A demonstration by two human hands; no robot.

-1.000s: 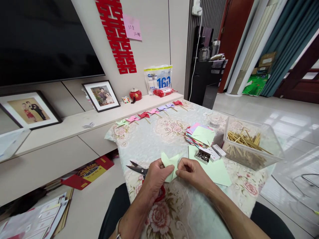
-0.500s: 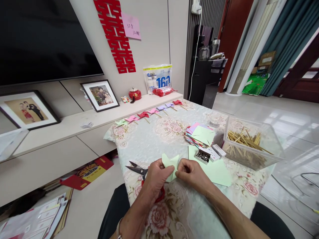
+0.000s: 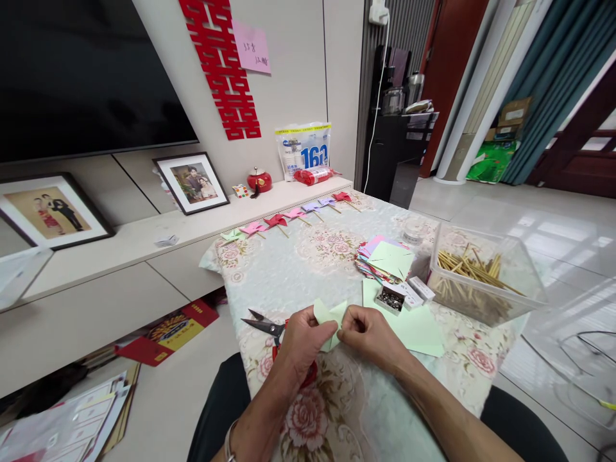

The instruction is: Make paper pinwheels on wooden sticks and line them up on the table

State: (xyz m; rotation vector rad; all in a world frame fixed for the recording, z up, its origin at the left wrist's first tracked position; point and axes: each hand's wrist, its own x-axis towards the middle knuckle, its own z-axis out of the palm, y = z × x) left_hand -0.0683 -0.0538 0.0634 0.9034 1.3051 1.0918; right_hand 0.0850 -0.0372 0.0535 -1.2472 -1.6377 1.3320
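Note:
Between my hands is a light green paper pinwheel (image 3: 330, 312) with its corners folded inward, held just above the table. My left hand (image 3: 308, 337) pinches it from the left, thumb on the front. The fingers of my right hand (image 3: 363, 330) are closed at its right side near the centre; whether a pin is between them is hidden. Under my left forearm lie scissors (image 3: 269, 326) with red handles, blades apart. To the right, an open small box of metal pins (image 3: 391, 299) rests on light green paper sheets (image 3: 423, 330).
A stack of coloured paper squares (image 3: 389, 258) lies beyond the pin box. At the right stands a clear plastic bin (image 3: 520, 289) of wooden sticks (image 3: 474, 269). Several finished pinwheels on sticks (image 3: 276, 221) line the table's far edge, below a cabinet with picture frames (image 3: 192, 182).
Both hands stay closed at the green paper, with only a slight shift of the fingers. The camera view has moved a little.

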